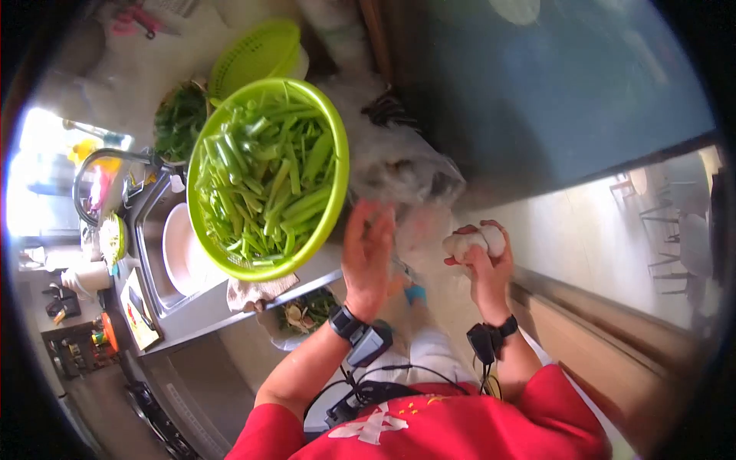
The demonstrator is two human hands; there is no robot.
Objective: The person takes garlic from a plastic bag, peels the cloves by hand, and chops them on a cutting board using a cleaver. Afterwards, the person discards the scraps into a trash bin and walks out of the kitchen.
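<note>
My right hand is closed around white garlic bulbs, with fingers wrapped about them and the thumb on top. Raised beside the colander's right edge, my left hand has its fingers stretched out and partly blurred, and nothing shows in it. Just beyond the left hand lies a clear plastic bag; its contents are hard to make out. A lime-green colander full of cut green stems stands on the counter to the left.
Behind the colander are another green basket and a container of leafy greens. A sink holding a pale basin is at left. A cloth hangs at the counter edge, above a bin with green scraps.
</note>
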